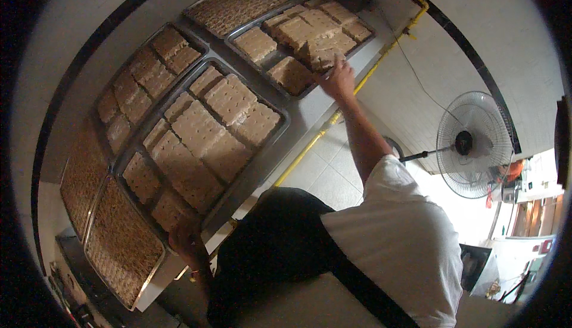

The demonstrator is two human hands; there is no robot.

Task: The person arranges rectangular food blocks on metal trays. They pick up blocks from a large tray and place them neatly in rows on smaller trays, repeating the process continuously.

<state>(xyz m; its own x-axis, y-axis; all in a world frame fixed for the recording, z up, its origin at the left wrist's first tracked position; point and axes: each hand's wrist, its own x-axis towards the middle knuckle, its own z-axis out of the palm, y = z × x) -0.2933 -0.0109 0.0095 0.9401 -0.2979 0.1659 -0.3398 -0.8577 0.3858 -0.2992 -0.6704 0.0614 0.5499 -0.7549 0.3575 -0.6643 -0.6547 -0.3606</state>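
Touching tan slab [328, 47], right hand [338, 81], dark tray [271, 61]

Black-hubbed fan [463, 142], yellow pipe [322, 131]

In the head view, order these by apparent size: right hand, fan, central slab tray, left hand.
1. Central slab tray
2. Fan
3. Right hand and left hand: too alike to rank; the left one is in shadow.

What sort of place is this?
Probably a bakery or commercial kitchen: several baking trays cover a counter, and some hold slabs of what looks like cake or biscuit, cut into pieces.
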